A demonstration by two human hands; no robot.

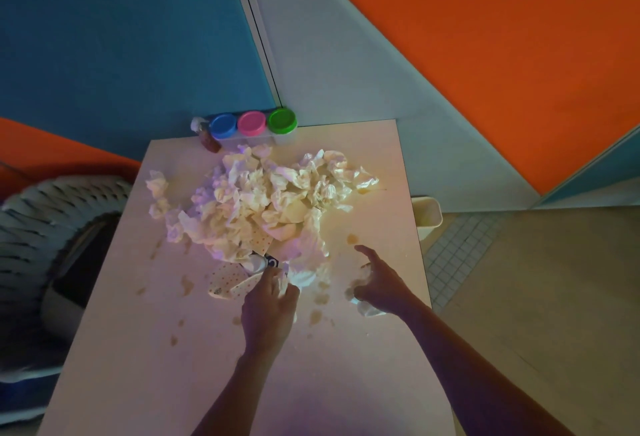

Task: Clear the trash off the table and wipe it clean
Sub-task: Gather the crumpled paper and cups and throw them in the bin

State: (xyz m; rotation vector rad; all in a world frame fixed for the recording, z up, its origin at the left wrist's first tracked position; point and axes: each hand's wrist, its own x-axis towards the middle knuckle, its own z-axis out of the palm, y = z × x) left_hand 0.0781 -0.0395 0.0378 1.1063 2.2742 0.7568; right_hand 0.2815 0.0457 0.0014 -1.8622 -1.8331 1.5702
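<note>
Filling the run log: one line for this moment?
left hand grips tissue | right hand holds crumpled tissue | tissue pile uncleared | table stained

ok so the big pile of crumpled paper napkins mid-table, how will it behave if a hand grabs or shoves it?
The crumpled napkin pile looks loose and floppy, so a grab probably lifts only a few pieces. It seems light for its bulk; a shove would likely scatter it rather than slide it whole. The brownish stains on the table suggest some napkins could be damp and tear.

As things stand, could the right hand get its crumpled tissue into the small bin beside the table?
Probably yes: the right hand grips a crumpled tissue near the table's right edge, and the open bin stands just beyond it, nothing between.
</note>
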